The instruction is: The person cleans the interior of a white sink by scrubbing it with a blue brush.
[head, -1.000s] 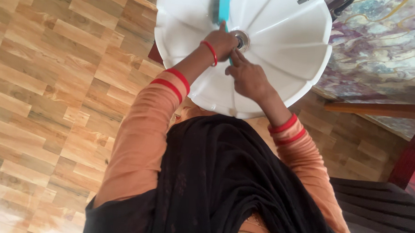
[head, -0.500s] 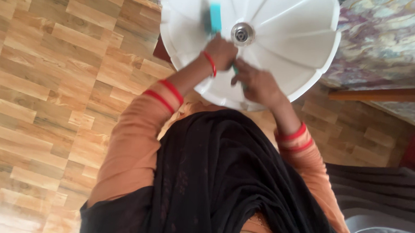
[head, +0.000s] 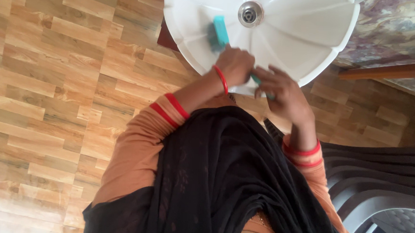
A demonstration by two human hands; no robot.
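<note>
Brush point(head: 219, 32) lies inside basin point(head: 313, 37), beside drain point(head: 250, 13); left hand point(head: 235, 65) grips its handle, right hand point(head: 283, 94) apparently clasping handle's end.

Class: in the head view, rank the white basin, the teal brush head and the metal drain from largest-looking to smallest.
1. white basin, by far the largest.
2. teal brush head.
3. metal drain, though it looks close in size to the brush head, so that order is unsure.

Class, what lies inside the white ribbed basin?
Inside the white ribbed basin: a metal drain and a teal scrubbing brush, held by the left hand. Its handle is mostly covered.
</note>
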